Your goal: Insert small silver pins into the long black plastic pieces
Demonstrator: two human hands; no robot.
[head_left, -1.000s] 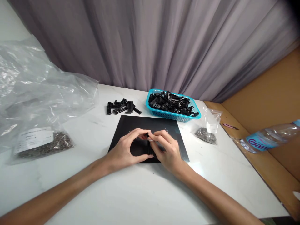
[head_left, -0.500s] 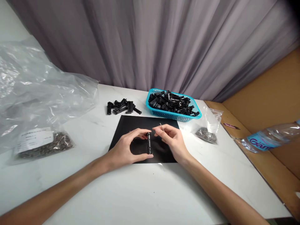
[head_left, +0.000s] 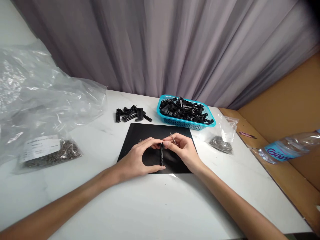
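Left hand (head_left: 135, 155): thumb below, fingers above, it pinched the black part (head_left: 161, 155) end to end, upright over the middle of the black mat (head_left: 138, 132);
Right hand (head_left: 183, 146): fingertips met that part's top end, a thin rod (head_left: 173, 138) gripped and poking up between them; anything smaller pinched there, I couldn't tell;
Loose pile (head_left: 140, 114): similar-looking pieces, lying at eleven o'clock from the mat;
Blue basket (head_left: 190, 124): one o'clock, heaped with more black pieces (head_left: 183, 108);
Black part: mid-work by the look of it; which heap was done and which waited, the view didn't settle
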